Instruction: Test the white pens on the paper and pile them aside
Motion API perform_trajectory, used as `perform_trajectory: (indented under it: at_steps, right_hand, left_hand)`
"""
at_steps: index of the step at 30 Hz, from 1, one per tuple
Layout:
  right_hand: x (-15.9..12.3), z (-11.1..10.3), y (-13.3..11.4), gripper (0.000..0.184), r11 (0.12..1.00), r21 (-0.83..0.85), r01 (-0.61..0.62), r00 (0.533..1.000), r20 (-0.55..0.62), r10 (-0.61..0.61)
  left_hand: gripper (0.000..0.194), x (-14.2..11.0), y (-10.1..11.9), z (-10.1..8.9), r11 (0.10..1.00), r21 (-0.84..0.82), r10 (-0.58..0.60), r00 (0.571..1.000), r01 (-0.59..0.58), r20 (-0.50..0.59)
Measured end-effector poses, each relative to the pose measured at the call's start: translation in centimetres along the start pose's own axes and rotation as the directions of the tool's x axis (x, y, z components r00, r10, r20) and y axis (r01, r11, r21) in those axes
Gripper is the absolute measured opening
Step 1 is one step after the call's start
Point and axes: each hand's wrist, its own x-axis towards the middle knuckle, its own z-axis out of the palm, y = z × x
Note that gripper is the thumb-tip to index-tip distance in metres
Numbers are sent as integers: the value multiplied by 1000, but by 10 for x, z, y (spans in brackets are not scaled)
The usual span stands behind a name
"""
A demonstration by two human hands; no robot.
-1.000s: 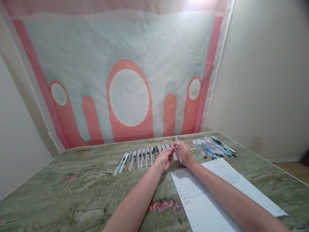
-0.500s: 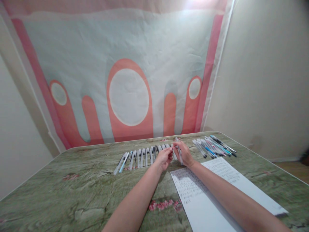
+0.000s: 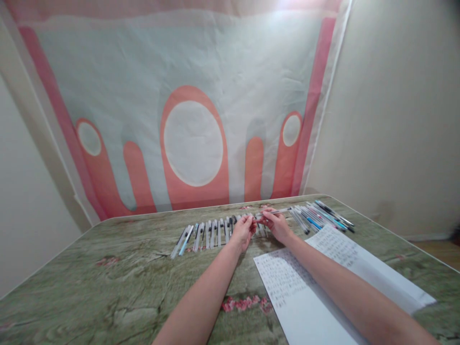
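My right hand (image 3: 276, 224) is closed on a slim pen (image 3: 278, 211) that lies nearly level and points right. My left hand (image 3: 245, 229) is pinched shut at the pen's left end, where a small cap or tip seems to be; I cannot make it out. Both hands hover over the far middle of the table. Just beneath and left of them runs a neat row of pens (image 3: 208, 233) laid side by side. A second, looser bunch of pens (image 3: 321, 217) lies to the right of my right hand.
A sheet of white paper (image 3: 316, 282) covered in handwriting lies under my right forearm. The table (image 3: 108, 287) has a green, wood-patterned cover with pink flowers. A pink and pale blue cloth (image 3: 194, 110) hangs on the wall behind.
The pen in my right hand has swung from pointing away from me to lying nearly level, pointing right. Both hands rose slightly and moved a little farther from me.
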Motion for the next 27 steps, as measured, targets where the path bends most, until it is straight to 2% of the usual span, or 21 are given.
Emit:
perform_trajectory:
  at_steps: [4,10,17,27]
  right_hand:
    - [-2,5,-2,12,997,75,7,1000,6,-8]
    - [0,8,3,14,999,-10,44,998,-32,-45]
    - [0,7,4,17,990,-126,59,997,-36,-64]
    - [1,4,7,18,985,-152,78,995,-44,-86]
  left_hand:
    - [19,-1,0,0,1000,-1,1,1000,-1,15]
    - [20,-1,0,-1,1000,-10,3,999,-3,46]
    - [20,-1,1,1,1000,2,-18,1000,18,20]
    - [19,-1,0,1,1000,-13,-9,999,10,30]
